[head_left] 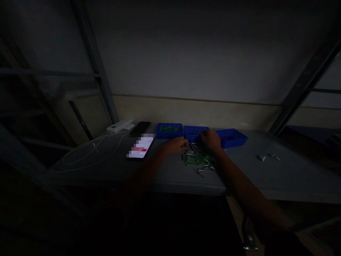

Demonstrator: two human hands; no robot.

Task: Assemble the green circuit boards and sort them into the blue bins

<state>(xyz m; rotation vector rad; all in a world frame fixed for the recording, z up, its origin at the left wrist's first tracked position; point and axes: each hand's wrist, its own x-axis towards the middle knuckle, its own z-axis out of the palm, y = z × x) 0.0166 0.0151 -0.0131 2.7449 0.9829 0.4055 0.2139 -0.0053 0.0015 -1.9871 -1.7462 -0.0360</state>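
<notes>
A loose pile of small green pieces and thin metal pieces [198, 158] lies on the grey table in dim light. At its left edge is my left hand [175, 145], its fingers curled together; what they hold, if anything, is too dark to see. My right hand [212, 139] is at the front right of the middle blue bin [196, 129], fingertips pinched over its rim. Anything in that pinch is too small to name. The left blue bin [169, 135] holds green pieces. A few dark small items lie in the right blue bin [234, 141], which sits at an angle.
Left of the bins lie a lit phone [141, 147], a dark flat device [140, 128] and a white power strip [119, 126] with trailing cables. Two small metal parts [261, 158] rest at the right. Metal uprights [99, 71] frame the table [165, 177], with a wall behind.
</notes>
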